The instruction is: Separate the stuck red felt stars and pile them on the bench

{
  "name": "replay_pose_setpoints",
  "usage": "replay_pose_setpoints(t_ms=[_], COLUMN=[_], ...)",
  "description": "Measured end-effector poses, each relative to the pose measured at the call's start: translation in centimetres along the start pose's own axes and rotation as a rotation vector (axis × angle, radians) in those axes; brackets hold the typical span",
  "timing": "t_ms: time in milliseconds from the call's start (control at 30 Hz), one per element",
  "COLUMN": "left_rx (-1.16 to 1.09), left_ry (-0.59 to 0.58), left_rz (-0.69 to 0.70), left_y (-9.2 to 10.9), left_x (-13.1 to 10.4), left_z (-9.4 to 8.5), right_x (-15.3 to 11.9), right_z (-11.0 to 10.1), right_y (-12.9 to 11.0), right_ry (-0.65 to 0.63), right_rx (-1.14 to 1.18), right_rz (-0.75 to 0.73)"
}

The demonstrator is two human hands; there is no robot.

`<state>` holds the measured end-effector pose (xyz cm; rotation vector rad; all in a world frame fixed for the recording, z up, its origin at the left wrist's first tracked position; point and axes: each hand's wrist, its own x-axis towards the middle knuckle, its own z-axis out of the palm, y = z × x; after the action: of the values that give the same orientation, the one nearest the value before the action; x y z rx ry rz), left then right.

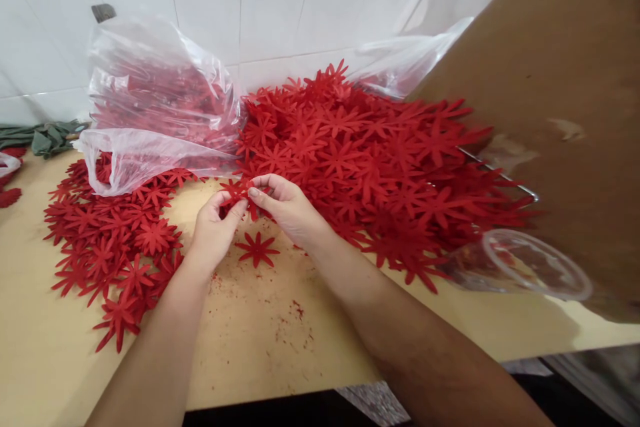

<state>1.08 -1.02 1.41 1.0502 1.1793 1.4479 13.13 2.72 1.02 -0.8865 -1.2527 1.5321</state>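
Observation:
Both hands meet over the middle of the table, pinching a red fabric flower piece (235,192) between them. My left hand (215,227) grips its left side with thumb and fingers. On its right side, the thumb and forefinger of my right hand (285,207) are closed. A single red flower piece (257,249) with pointed petals lies flat on the table just below the hands. To the right rises a large heap of red flower pieces (345,153). Another, lower pile of them (105,247) spreads at the left, beside my left forearm.
Behind the left pile stands a clear plastic bag (160,93) filled with red pieces. A clear plastic tub (530,267) lies tipped at the right, by a large brown cardboard sheet (540,113). Red scraps dot the table (240,360). Green material (50,139) lies far left.

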Motion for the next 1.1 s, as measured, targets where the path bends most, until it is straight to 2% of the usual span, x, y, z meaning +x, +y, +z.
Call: replay_pose_setpoints(t_ms=[133,300,567,667,800,933,1100], left_rx=[0.04,0.03,-0.049,-0.096,-0.143,-0.199,-0.3], left_ry=[0.0,0.007,0.02,0.035,0.129,0.276,0.317], left_rz=[0.019,0.057,0.04,-0.011,-0.116,-0.139,-0.157], left_y=[-0.1,-0.2,-0.6,-0.7,-0.6,-0.3,-0.1], left_x=[-0.1,0.3,0.1,0.1,0.4,1.1,1.1], left_z=[0.2,-0.4,0.1,0.2,-0.4,-1.5,-1.7], right_x=[0.0,-0.2,-0.2,-0.3,-0.4,-0.3,-0.3], right_z=[0.3,0.6,0.4,0.5,0.4,-0.1,-0.2], right_y=[0.2,0.1,0.0,0.0,-0.4,-0.8,-1.0], right_ry=[-0.031,-0.093,-0.064,-0.061,-0.043,-0.022,-0.003], right_rx=[-0.045,-0.031,-0.111,-0.124,-0.068,-0.037,-0.052], right_rz=[-0.056,-0.067,-0.091,-0.102,-0.094,-0.096,-0.13])
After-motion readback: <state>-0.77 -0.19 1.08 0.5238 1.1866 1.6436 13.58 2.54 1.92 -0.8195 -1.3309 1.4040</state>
